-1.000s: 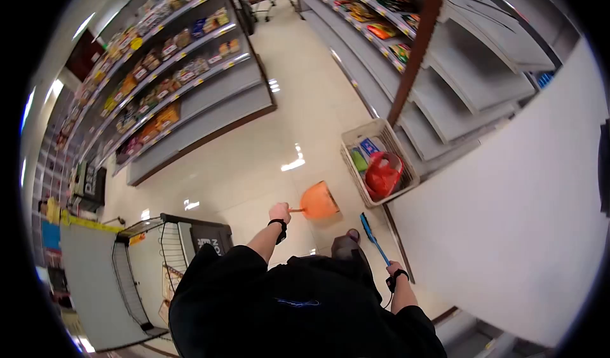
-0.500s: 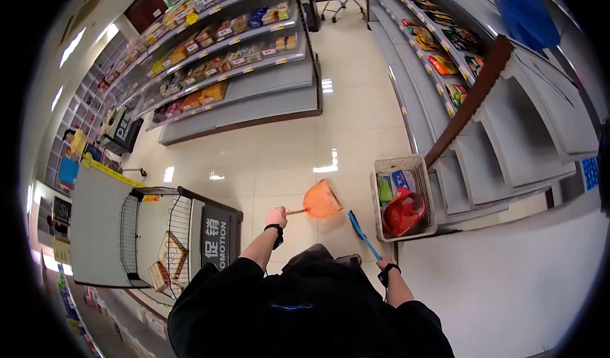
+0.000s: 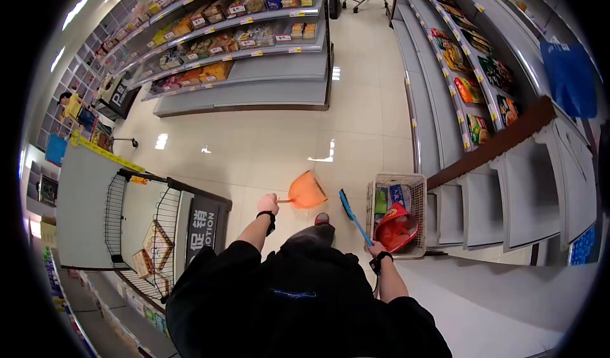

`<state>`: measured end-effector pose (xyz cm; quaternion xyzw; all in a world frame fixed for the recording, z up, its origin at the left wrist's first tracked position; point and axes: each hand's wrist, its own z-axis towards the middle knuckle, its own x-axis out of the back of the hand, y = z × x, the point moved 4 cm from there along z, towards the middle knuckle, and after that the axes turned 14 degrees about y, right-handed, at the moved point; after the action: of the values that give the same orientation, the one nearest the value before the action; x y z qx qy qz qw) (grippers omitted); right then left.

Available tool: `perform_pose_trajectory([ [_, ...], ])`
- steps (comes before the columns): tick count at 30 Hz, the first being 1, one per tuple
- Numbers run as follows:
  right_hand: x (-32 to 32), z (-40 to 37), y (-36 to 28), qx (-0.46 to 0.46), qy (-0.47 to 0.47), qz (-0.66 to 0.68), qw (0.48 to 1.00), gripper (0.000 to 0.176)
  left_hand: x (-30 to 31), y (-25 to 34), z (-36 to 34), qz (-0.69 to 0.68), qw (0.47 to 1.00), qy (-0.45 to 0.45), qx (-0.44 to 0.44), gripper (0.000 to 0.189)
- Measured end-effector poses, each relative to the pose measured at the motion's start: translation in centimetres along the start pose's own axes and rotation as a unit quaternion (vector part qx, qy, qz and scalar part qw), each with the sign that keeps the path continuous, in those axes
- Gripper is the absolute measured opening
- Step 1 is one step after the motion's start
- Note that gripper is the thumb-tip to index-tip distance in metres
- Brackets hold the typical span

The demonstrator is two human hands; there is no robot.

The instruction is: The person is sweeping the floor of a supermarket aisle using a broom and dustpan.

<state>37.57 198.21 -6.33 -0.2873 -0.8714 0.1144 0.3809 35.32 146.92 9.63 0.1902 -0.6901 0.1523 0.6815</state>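
Note:
My left hand (image 3: 268, 203) is wrapped round the handle of an orange dustpan (image 3: 307, 191), whose wide scoop points to the right. In my right hand (image 3: 376, 249) is the handle of a blue brush (image 3: 354, 216), its dark bristled head tilted up and away from me. The brush head is right of the dustpan, with a gap between them. Close to the brush, on its right, stands a white plastic basket (image 3: 416, 186) holding a red item (image 3: 396, 228) and green and blue packs. One of my shoes (image 3: 322, 219) shows between the two tools.
A black promotion stand (image 3: 208, 228) with a wire basket is at my left. Ahead stands a shelf unit (image 3: 273, 97) with packaged food. Another shelf (image 3: 438, 145) with bagged goods runs along the right. Farther left, a person (image 3: 76, 111) stands near a cart.
My view has shifted forward and a shoe has come into sight. Both hands still hold the dustpan and brush, which appear slightly further left.

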Motion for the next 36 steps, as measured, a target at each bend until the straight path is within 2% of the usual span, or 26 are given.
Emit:
perform_pose_trajectory([
  [2, 2.4, 0.4, -3.4, 0.034, 0.022, -0.013, 0.999, 0.040, -0.7, 0.1, 3.2, 0.009, 1.000, -0.018, -0.001, 0.014],
  [3, 0.7, 3.8, -1.6, 0.001, 0.022, 0.005, 1.000, 0.035, -0.8, 0.3, 4.7, 0.007, 1.000, -0.011, -0.004, 0.014],
  [5, 4.0, 3.3, -5.8, 0.098, 0.065, 0.008, 0.993, 0.032, -1.4, 1.1, 8.0, -0.005, 1.000, 0.001, -0.014, 0.013],
  [6, 3.8, 5.3, -5.9, 0.070, 0.049, 0.028, 0.996, 0.031, -1.1, 1.6, 9.7, -0.006, 1.000, -0.002, -0.022, 0.013],
  [7, 6.2, 4.1, -8.6, 0.070, 0.054, 0.001, 0.996, 0.031, -0.9, 1.9, 10.9, -0.007, 1.000, -0.006, -0.028, 0.012],
  [8, 3.0, 9.4, -4.9, 0.102, 0.081, 0.060, 0.990, 0.021, -0.8, 2.1, 12.2, -0.016, 0.999, 0.002, -0.035, 0.011],
  [9, 3.3, 10.5, -5.3, 0.086, 0.074, 0.105, 0.988, 0.019, -0.8, 2.7, 13.5, -0.024, 0.999, 0.013, -0.041, 0.010],
  [11, 7.9, 7.7, -10.1, -0.033, 0.006, 0.197, 0.980, 0.021, -0.4, 3.9, 16.0, -0.039, 0.999, 0.001, -0.027, 0.010],
  [13, 10.3, 9.5, -12.3, 0.019, 0.056, 0.171, 0.983, 0.025, -1.0, 4.9, 18.8, -0.038, 0.999, 0.005, -0.027, 0.011],
  [14, 11.4, 10.1, -13.1, 0.015, 0.069, 0.151, 0.986, 0.030, -1.1, 5.7, 19.9, -0.042, 0.998, 0.031, -0.036, 0.012],
  [17, 14.6, 13.4, -14.8, -0.014, 0.086, 0.114, 0.990, 0.041, -1.8, 8.1, 23.7, -0.050, 0.998, 0.014, -0.027, 0.013],
  [19, 15.8, 17.5, -14.4, -0.046, 0.067, 0.148, 0.986, 0.047, -2.0, 10.2, 26.3, -0.040, 0.999, 0.006, -0.032, 0.015],
  [20, 14.9, 22.3, -12.0, 0.024, 0.146, 0.097, 0.984, 0.040, -2.4, 11.2, 27.6, -0.041, 0.999, 0.011, -0.032, 0.014],
  [21, 16.9, 22.9, -13.6, 0.020, 0.137, 0.112, 0.984, 0.040, -2.8, 12.0, 28.8, -0.042, 0.998, 0.016, -0.032, 0.014],
  [24, 21.7, 26.0, -16.8, -0.093, 0.105, 0.148, 0.979, 0.041, -3.8, 14.5, 32.6, -0.028, 0.999, 0.007, -0.045, 0.013],
  [27, 25.3, 30.9, -17.7, -0.064, 0.141, 0.104, 0.982, 0.041, -3.4, 18.2, 36.4, -0.020, 0.999, -0.025, -0.029, 0.016],
  [28, 26.5, 32.2, -18.7, 0.002, 0.207, 0.054, 0.977, 0.038, -3.3, 19.1, 37.4, -0.004, 0.999, -0.049, -0.009, 0.018],
  [29, 27.5, 33.5, -17.8, -0.090, 0.138, 0.102, 0.981, 0.034, -3.0, 19.8, 38.5, 0.012, 0.997, -0.072, 0.012, 0.021],
  [31, 27.3, 38.8, -14.8, -0.090, 0.137, 0.085, 0.983, 0.029, -2.2, 21.8, 40.5, 0.023, 0.997, -0.074, 0.013, 0.025],
  [33, 28.9, 41.3, -14.2, -0.171, 0.151, 0.130, 0.965, 0.027, -2.4, 22.8, 42.5, 0.030, 0.996, -0.078, 0.017, 0.027],
  [36, 31.8, 44.7, -14.1, -0.231, 0.087, 0.098, 0.964, 0.029, -3.4, 24.6, 44.9, 0.033, 0.995, -0.091, 0.028, 0.027],
])
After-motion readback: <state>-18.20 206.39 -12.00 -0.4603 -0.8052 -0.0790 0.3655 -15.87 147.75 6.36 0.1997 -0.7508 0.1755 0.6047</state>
